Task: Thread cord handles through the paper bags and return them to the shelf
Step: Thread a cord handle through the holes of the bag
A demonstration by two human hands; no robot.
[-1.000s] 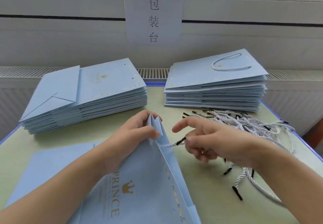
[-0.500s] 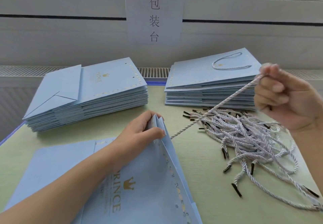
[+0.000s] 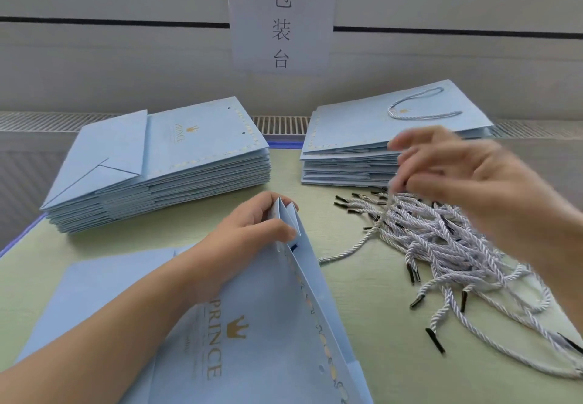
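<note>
Two stacks of flat pale-blue paper bags flank your workspace: the unthreaded stack [image 3: 157, 167] at 10 o'clock, and the finished stack [image 3: 372, 138] at 1 o'clock, its top bag showing a white cord loop [image 3: 419, 110]. Layers in either stack are too many and too close to count.

One bag in hand: the pale-blue "PRINCE" paper bag [image 3: 271, 324] lies at 6 o'clock on the pale-green table top [image 3: 378, 340], mouth toward 12. Another blue sheet or bag [image 3: 94, 293] lies under it at 8 o'clock; which, you can't tell.

Your left hand [image 3: 243, 239] pinches the bag's upper corner, thumb on the near panel, fingers curled behind the gusset folds. A dark cord tip [image 3: 294, 247] shows inside the mouth just under the thumb, so one end looks seated in its hole.

One white twisted cord [image 3: 353, 246] trails from the bag edge toward 2 o'clock, up to your right hand [image 3: 473, 183]. That hand is motion-blurred; fingers spread, lightly curled, and whether they pinch the cord can't be told.

Loose white cords with black tips [image 3: 448, 246] piled at 3 o'clock: a dozen-plus, tangled, not countable.

Step judged: first handle, one end in. Next call: find the cord's free tip, feed it through the second hole on the same panel.
</note>
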